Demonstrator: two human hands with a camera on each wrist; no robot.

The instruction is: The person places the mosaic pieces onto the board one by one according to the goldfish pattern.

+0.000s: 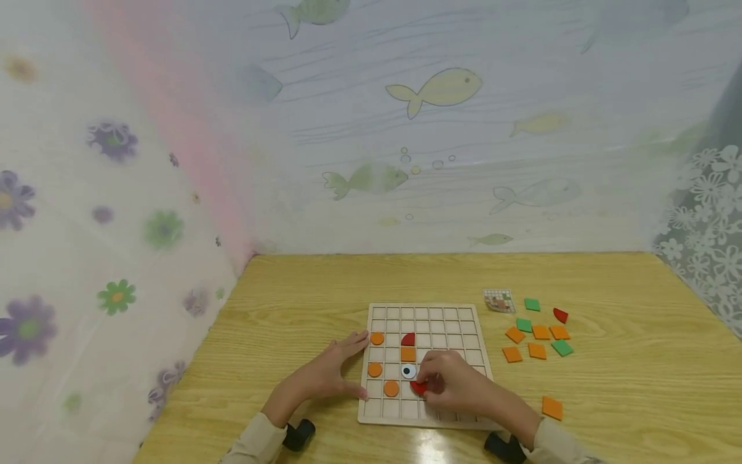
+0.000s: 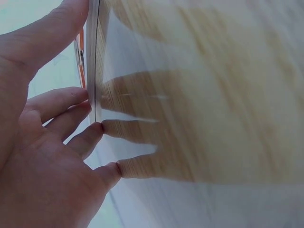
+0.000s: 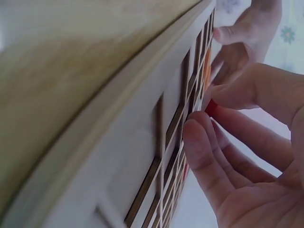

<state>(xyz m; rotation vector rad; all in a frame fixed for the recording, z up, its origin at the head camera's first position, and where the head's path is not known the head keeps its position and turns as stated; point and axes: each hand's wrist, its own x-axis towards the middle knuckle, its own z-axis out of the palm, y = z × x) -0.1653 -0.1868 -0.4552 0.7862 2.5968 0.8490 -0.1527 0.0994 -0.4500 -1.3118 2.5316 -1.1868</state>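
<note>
A wooden grid board (image 1: 426,417) lies on the table. My left hand (image 1: 330,367), fingers spread, touches its left edge with thumb and fingertips. In the right wrist view, my right hand (image 3: 247,156) pinches a small red piece (image 3: 211,108) between thumb and finger, close over the grid. From the head view, my right hand (image 1: 455,381) partly hides this red piece (image 1: 418,388), just below a white eye disc (image 1: 408,371). Above the disc sit an orange square (image 1: 408,354) and a red quarter-circle (image 1: 408,339). Orange discs (image 1: 391,388) lie in cells to the left.
Right of the board lie several loose orange squares (image 1: 537,351), green squares (image 1: 532,304) and a red quarter-circle tile (image 1: 560,315). A small picture card (image 1: 499,301) lies by the board's far right corner. One orange tile (image 1: 552,407) sits near my right forearm.
</note>
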